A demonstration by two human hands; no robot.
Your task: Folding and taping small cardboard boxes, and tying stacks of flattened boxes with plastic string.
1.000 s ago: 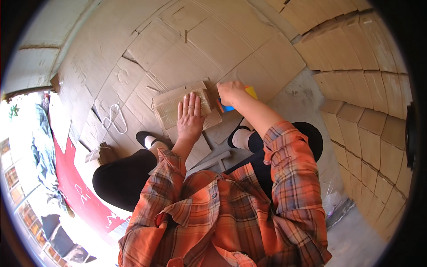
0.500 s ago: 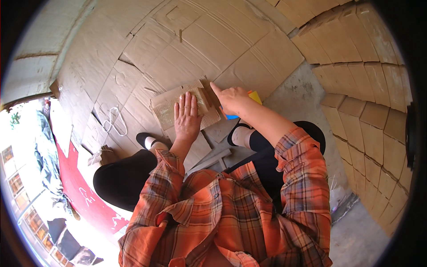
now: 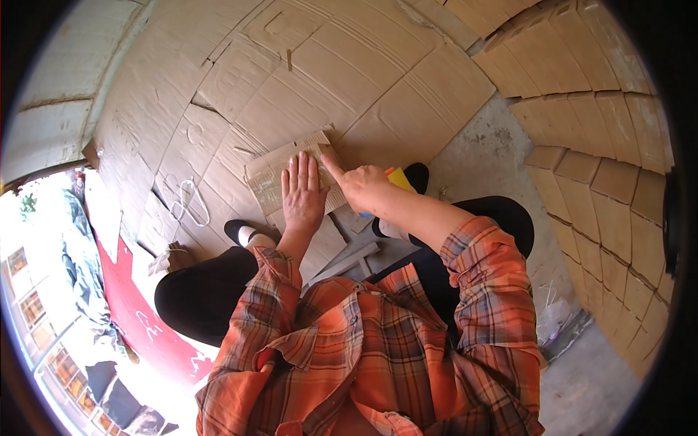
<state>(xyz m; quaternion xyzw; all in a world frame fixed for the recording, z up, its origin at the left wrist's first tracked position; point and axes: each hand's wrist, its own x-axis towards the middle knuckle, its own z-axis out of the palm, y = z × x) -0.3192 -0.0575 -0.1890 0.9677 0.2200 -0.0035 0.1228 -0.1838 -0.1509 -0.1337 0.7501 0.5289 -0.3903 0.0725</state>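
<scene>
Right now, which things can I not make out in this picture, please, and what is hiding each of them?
Head view: the part of the cardboard piece under the left hand, covered by it.
Head view: the full shape of the yellow-and-blue thing, mostly behind the right hand; whether that hand's grip is on it, I cannot tell.
Head view: the outer stacked boxes, cut off by the dark fisheye rim.
</scene>
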